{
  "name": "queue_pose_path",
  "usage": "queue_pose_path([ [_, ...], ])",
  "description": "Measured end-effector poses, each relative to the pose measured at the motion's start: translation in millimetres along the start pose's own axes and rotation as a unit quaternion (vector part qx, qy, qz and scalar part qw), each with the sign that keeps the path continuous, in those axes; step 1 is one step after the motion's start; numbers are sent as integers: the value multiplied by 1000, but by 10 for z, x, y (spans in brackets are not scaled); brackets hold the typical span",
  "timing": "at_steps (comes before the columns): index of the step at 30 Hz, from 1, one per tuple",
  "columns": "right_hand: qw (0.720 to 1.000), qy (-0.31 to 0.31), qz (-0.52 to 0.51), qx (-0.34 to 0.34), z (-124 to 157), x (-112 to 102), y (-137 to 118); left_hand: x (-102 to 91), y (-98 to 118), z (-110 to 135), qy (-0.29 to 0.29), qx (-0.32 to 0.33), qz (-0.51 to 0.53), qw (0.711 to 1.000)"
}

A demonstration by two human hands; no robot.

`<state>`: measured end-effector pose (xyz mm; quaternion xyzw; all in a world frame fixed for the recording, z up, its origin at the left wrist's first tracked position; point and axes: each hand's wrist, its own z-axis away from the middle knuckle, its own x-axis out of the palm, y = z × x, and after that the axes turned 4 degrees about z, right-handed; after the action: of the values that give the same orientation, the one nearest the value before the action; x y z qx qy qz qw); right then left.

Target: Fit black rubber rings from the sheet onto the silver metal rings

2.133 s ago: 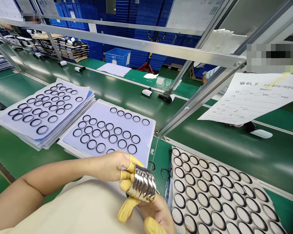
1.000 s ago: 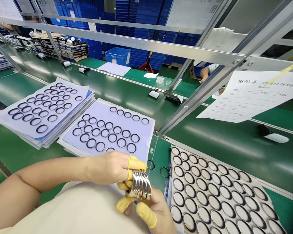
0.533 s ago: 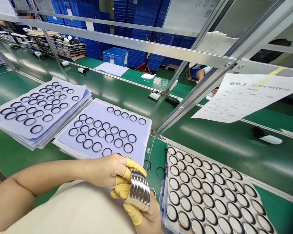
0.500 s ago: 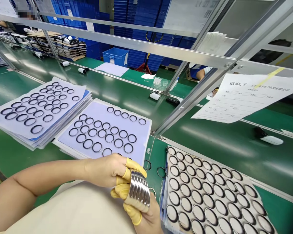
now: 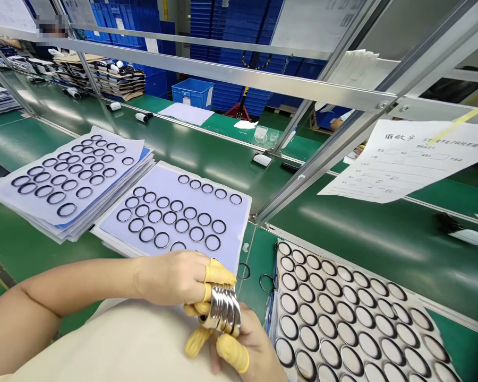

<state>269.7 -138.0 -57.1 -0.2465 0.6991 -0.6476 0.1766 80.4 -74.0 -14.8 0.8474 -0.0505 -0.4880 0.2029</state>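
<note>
From where I stand, both hands are busy with a short row of shiny metal rings, held up on the near side, just in front of the worker's pale clothing. The left hand is clamped on the row from the left. The right hand lies against it from the near right, thumb and one finger apart; I can't tell whether its hidden fingers close on the metal. Yellow finger cots cover several fingertips.

To handle these well, I'd keep the row snug and square, press evenly and lightly, and let only the cots meet the polish, since bare skin would probably smudge it.

Beyond, a sheet of spaced rings lies far left and a crowded one to the right. A loose ring rests between them on the green bench.
</note>
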Motion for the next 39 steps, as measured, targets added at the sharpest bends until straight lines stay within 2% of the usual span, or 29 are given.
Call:
queue_pose_path([
  [2, 1000, -12, -13, 13, -4, 9, 27, 2, -9, -9, 12, 9, -8, 1000],
  [4, 997, 1, -69, 32, -1, 42, 81, -14, -21, -20, 8, -10, 5, 1000],
  [7, 988, 58, -136, 31, 7, 103, 170, -106, -34, -38, -52, -85, 55, 993],
  [10, 985, 82, -150, 4, 14, 137, 216, -251, -40, -42, -126, -159, 124, 971],
  [13, 985, 86, -149, -21, 22, 137, 207, -371, -56, -17, -139, -211, 178, 951],
  [15, 989, 99, -106, -42, 22, 124, 188, -407, -84, 12, -152, -237, 239, 929],
  [17, 990, 112, -18, -79, 13, 104, 180, -403, -126, 38, -191, -249, 370, 875],
  [20, 970, 127, 123, -168, -12, 64, 219, -334, -189, 52, -239, -257, 593, 725],
  [21, 958, 135, 159, -196, -19, 50, 246, -301, -203, 50, -241, -256, 638, 685],
  [22, 946, 144, 189, -219, -24, 36, 279, -265, -213, 45, -238, -255, 667, 659],
  [25, 917, 160, 253, -263, -23, 1, 386, -162, -221, 22, -226, -243, 710, 621],
  [28, 897, 169, 289, -289, -12, -22, 467, -86, -210, -8, -257, -224, 754, 562],
  [29, 890, 176, 300, -295, -9, -28, 481, -68, -204, -22, -266, -217, 760, 552],
  [30, 884, 184, 311, -298, -8, -33, 488, -53, -196, -38, -264, -215, 757, 557],
  [33, 873, 187, 338, -296, -12, -49, 472, -20, -173, -91, -205, -232, 710, 633],
  [35, 873, 176, 348, -292, -16, -59, 446, 2, -164, -124, -175, -239, 687, 663],
  [36, 875, 169, 349, -288, -17, -64, 434, 13, -163, -137, -178, -235, 691, 660],
  [37, 878, 162, 350, -284, -18, -70, 424, 25, -163, -147, -198, -224, 704, 644],
  [39, 884, 149, 349, -274, -20, -82, 413, 44, -166, -153, -251, -202, 741, 589],
])
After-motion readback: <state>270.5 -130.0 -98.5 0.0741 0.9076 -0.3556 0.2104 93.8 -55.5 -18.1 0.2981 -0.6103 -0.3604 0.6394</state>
